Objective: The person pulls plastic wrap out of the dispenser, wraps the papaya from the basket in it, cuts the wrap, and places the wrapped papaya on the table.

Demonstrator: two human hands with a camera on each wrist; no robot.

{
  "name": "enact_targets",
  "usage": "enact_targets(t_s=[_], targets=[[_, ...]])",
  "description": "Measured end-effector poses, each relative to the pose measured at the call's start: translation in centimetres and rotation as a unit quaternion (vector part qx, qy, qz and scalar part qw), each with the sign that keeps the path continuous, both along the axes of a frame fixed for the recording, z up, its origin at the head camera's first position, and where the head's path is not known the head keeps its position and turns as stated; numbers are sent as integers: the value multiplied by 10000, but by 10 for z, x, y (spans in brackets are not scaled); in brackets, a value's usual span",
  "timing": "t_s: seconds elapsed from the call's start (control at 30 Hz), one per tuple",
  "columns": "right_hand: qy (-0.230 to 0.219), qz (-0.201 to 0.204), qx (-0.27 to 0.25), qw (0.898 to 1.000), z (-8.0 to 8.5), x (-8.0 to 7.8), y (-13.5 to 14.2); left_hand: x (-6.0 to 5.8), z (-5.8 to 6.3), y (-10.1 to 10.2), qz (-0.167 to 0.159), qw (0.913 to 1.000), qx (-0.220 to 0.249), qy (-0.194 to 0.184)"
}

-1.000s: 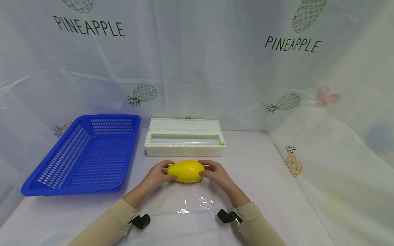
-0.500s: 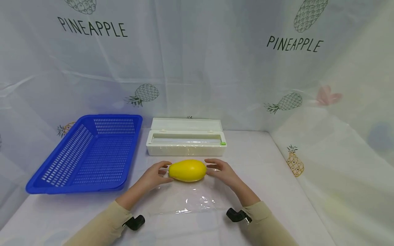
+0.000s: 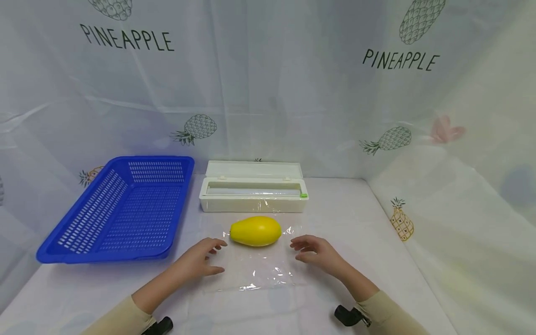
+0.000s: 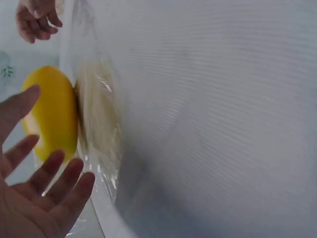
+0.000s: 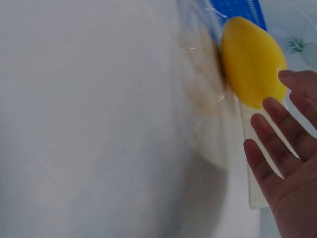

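Note:
A smooth yellow fruit (image 3: 256,231), shaped like a papaya, lies on its side with its narrower end to the left. Under it a sheet of clear cling film (image 3: 251,274) is spread on the table, its shine visible around the fruit. My left hand (image 3: 197,261) hovers left of the fruit and nearer to me, fingers spread and holding nothing. On the other side, my right hand (image 3: 320,253) is held apart from it with relaxed fingers. Both wrist views show the yellow fruit (image 4: 52,111) beyond loose fingertips; in the right wrist view the right hand (image 5: 294,158) is extended.
Behind the fruit stands a white cling film dispenser (image 3: 253,204), lid raised, with a roll inside and a green slider (image 3: 304,195) at its right end. A blue plastic basket (image 3: 125,256) sits at the left. Pineapple-print sheeting (image 3: 293,116) hangs behind.
Both hands have let go of the fruit and drawn back, apart from each other and toward me. The fruit stays on the film.

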State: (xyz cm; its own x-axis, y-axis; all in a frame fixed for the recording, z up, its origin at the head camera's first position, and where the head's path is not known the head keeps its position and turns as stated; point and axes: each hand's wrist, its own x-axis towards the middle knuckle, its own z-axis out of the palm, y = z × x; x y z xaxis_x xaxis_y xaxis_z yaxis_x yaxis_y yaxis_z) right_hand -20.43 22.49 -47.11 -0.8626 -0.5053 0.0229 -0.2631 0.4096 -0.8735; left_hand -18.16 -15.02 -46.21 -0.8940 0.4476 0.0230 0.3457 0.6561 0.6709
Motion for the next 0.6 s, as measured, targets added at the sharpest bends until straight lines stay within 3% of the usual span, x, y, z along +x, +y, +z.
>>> enact_targets(t_s=[0.17, 0.33, 0.47, 0.6], targets=[[609, 390, 662, 9952, -13, 10, 13, 12, -4, -9, -876, 9955, -352, 69], [1611, 1061, 454, 9802, -23, 14, 22, 18, -7, -19, -1525, 9869, -503, 175], [2207, 1333, 220, 9660, -24, 15, 26, 18, -10, -27, -1661, 9805, -814, 656], [2143, 1375, 112, 9670, -34, 12, 37, 18, -15, -33, -1616, 9771, -1004, 950]])
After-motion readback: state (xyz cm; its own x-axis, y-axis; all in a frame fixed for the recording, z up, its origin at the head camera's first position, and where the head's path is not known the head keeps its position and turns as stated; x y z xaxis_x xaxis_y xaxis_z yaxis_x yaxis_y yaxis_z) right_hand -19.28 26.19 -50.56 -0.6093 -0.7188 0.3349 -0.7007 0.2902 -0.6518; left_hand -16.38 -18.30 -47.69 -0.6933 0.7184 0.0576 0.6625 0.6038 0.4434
